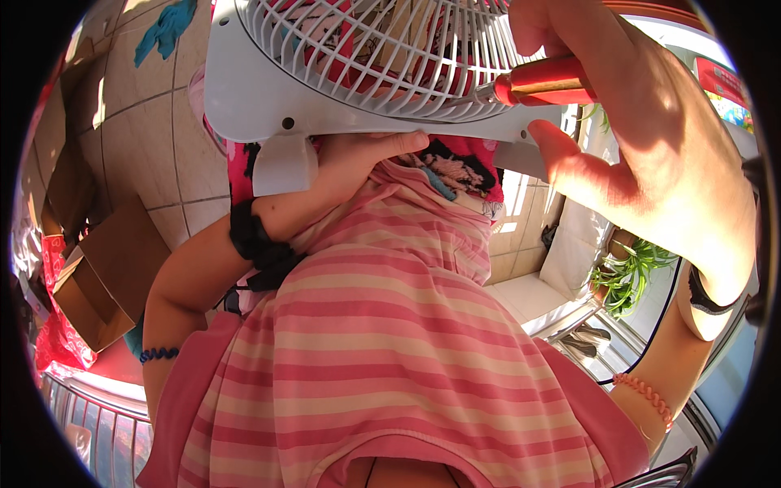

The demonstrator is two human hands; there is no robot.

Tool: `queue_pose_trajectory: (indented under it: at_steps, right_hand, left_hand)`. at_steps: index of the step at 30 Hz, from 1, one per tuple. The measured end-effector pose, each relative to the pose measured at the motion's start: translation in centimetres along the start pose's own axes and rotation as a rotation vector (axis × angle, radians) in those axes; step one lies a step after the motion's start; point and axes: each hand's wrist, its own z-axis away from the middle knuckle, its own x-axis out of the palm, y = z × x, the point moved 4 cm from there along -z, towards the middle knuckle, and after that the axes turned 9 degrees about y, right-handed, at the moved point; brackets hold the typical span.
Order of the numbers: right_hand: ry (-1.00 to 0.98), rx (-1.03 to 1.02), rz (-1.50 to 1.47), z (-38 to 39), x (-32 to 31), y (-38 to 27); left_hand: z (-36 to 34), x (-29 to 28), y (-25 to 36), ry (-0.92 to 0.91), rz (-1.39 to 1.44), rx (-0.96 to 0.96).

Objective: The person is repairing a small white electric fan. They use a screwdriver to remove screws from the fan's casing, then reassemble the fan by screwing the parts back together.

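A light grey plastic fan frame [244, 89] with a round slatted grille [382, 57] stands at the top of the view, above my lap. My left hand [358, 154] holds its near edge, thumb along the rim and the other fingers hidden beneath. In my right hand [626, 122] is a screwdriver [541, 83] with a red, glossy handle. Its metal shaft points left, against or just over the grille's lower right slats; its tip is hard to make out. A grey foot [286, 167] juts from the frame beside my left wrist.
An open cardboard box [114, 268] and a red patterned bag [61, 325] are at the left. A teal cloth [165, 31] lies on the tiled floor [134, 114]. Spider plants [630, 276] stand at the right, near a metal rack [590, 333]. My striped shirt fills the lower middle.
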Motion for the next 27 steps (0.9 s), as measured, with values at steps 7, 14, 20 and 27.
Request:
queue_pose_trajectory:
  at_steps: [7,14,20,27]
  right_hand:
    - [0.006,0.008,0.121,0.1,0.1,0.1]
    - [-0.100,0.129,0.391,0.1,-0.8,-0.5]
    - [-0.074,0.022,0.465,0.2,-0.5,-2.2]
    - [-0.096,0.060,0.407,-0.9,-0.6,-1.9]
  left_hand:
    - [0.5,0.2,0.3,0.078,-0.009,-0.035]
    - [0.7,0.3,0.7,0.032,0.018,-0.175]
    - [0.1,-0.2,0.2,-0.010,-0.057,0.044]
    - [0.0,-0.7,-0.3,-0.055,-0.098,-0.035]
